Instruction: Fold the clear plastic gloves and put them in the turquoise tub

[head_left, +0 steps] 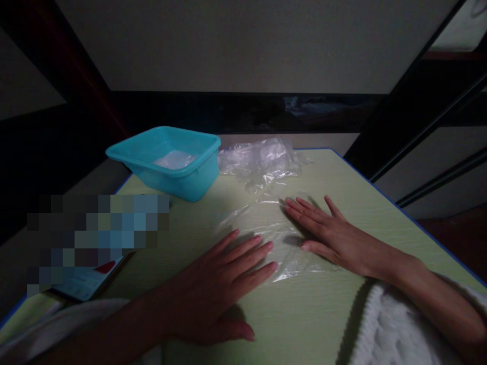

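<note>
A clear plastic bag (262,218) lies spread on the light green tabletop (304,314), between and partly under my hands. My left hand (220,284) is flat with its fingers stretched out, the fingertips at the bag's near left part. On the bag's right side rests my right hand (327,230), fingers extended and thumb apart. Neither hand grips anything. Just beyond the flat bag is a crumpled heap of clear plastic bags (266,157); what may be inside it I cannot make out.
At the back left stands a turquoise plastic basin (201,177) with a whitish plastic packet (175,159) in it. A phone (87,281), partly blurred out, lies at the left edge. A panelled wall (243,45) rises behind the table. White quilted sleeves (395,324) cover my forearms.
</note>
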### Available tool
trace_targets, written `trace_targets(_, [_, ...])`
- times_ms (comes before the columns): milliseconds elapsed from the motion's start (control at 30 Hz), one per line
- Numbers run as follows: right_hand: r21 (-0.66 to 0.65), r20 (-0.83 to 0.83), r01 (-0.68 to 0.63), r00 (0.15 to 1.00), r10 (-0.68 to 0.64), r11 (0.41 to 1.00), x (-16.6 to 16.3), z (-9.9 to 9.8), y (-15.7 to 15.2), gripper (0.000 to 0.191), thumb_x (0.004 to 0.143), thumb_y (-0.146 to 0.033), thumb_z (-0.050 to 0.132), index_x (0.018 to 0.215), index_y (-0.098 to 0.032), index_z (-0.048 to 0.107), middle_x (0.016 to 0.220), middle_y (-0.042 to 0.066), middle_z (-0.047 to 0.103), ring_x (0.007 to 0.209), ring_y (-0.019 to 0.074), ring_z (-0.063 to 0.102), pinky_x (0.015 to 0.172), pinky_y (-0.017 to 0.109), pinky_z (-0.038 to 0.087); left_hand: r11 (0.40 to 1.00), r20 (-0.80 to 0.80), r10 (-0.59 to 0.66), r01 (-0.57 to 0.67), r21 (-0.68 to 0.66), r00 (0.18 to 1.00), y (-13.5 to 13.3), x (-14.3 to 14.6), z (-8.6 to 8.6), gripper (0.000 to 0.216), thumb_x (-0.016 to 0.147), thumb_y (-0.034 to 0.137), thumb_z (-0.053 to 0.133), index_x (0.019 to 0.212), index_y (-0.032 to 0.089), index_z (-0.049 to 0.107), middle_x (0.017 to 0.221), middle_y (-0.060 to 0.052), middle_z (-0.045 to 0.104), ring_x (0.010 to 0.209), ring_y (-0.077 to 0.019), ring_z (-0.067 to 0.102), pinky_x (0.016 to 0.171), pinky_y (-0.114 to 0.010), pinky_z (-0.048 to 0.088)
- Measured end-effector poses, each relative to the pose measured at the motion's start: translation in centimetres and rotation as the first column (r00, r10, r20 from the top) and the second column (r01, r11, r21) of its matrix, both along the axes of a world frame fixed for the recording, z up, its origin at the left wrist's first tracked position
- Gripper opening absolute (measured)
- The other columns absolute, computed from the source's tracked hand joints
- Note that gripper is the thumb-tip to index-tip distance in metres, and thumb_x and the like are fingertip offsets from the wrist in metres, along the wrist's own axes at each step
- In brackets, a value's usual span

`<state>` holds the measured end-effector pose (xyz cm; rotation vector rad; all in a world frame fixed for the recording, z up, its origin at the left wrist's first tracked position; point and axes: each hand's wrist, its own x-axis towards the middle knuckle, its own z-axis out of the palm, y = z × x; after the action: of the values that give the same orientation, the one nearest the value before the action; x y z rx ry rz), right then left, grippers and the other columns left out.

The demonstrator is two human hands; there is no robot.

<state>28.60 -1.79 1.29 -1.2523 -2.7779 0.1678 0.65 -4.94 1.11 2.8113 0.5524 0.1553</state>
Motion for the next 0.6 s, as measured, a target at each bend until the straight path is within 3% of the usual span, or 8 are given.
trace_targets(133, [-0.04, -0.002, -0.004, 1.0, 0.004, 0.999, -0.1, 0.1, 0.1, 0.063, 0.091, -0.053, 0.031, 0.143, -0.02, 0.021, 0.145, 0.013, 0.03, 0.135, 0.0308, 0.021, 0.102, 0.068, 0.009, 0.998, 0.042, 0.056, -0.057, -0.001, 0.998, 0.1, 0.0, -0.3, 0.071, 0.087, 0.06, 0.034, 0.14, 0.013, 0.029, 0.147, -0.018, 0.027, 0.137, -0.0314, 0.021, 0.109, -0.055, 0.013])
trace_targets(367, [-0.002, -0.071, 0.005, 0.997, -0.005, 1.0, 0.0, 0.5, 0.3, 0.058, 0.091, -0.052, 0.032, 0.138, -0.019, 0.034, 0.137, 0.014, 0.045, 0.132, 0.0315, 0.03, 0.102, 0.068, 0.011, 0.997, 0.072, 0.039, -0.043, 0.065, 0.997, -0.6, 0.1, -0.2, 0.07, 0.089, 0.06, 0.025, 0.139, 0.011, 0.027, 0.146, -0.018, 0.028, 0.135, -0.0282, 0.026, 0.11, -0.049, 0.017])
trace_targets(500, [0.032, -0.131, 0.07, 0.989, -0.065, 0.997, -1.1, 0.5, 0.8, 0.055, 0.092, -0.051, 0.028, 0.127, -0.014, 0.048, 0.129, 0.016, 0.053, 0.126, 0.0295, 0.042, 0.103, 0.065, 0.015, 0.958, 0.164, 0.224, -0.248, 0.143, 0.961, -0.3, -0.2, -1.0, 0.055, 0.095, 0.041, 0.03, 0.14, 0.009, 0.023, 0.144, -0.017, 0.033, 0.134, -0.0236, 0.029, 0.111, -0.041, 0.024])
trace_targets(600, [0.044, -0.197, 0.101, 0.976, -0.091, 0.994, -2.2, 0.4, 1.3, 0.046, 0.094, -0.046, 0.03, 0.119, -0.015, 0.054, 0.122, 0.014, 0.058, 0.118, 0.0258, 0.049, 0.104, 0.062, 0.018, 0.908, 0.126, 0.382, -0.397, 0.133, 0.915, 0.3, -0.4, -1.7, 0.051, 0.094, 0.033, 0.035, 0.137, 0.006, 0.028, 0.144, -0.018, 0.033, 0.133, -0.0246, 0.032, 0.108, -0.04, 0.031])
